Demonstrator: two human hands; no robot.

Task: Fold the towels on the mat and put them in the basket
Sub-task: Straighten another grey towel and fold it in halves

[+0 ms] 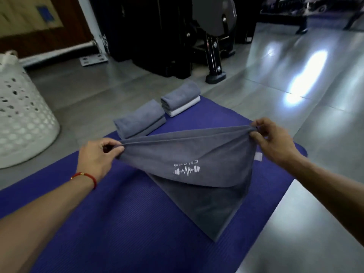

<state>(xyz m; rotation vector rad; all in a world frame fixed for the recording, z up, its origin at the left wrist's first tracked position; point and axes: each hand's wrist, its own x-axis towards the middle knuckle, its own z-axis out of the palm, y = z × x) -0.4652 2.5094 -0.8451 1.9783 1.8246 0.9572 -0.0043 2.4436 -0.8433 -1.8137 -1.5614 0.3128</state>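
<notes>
A grey towel point(189, 154) with a white barbell logo is stretched taut above the blue mat point(118, 213). My left hand point(96, 156) pinches its left corners and my right hand point(273, 138) pinches its right corners. The towel's lower half lies on the mat toward me. Behind it on the mat sit a folded grey towel point(140, 120) and a stack of a grey towel over a white one point(180, 98). The white perforated basket point(21, 115) stands on the floor to the left.
Black gym machine frames and a foot point(215, 77) stand on the grey tiled floor beyond the mat. A small white tag point(258, 156) shows on the mat under my right wrist. Glossy floor stretches to the right.
</notes>
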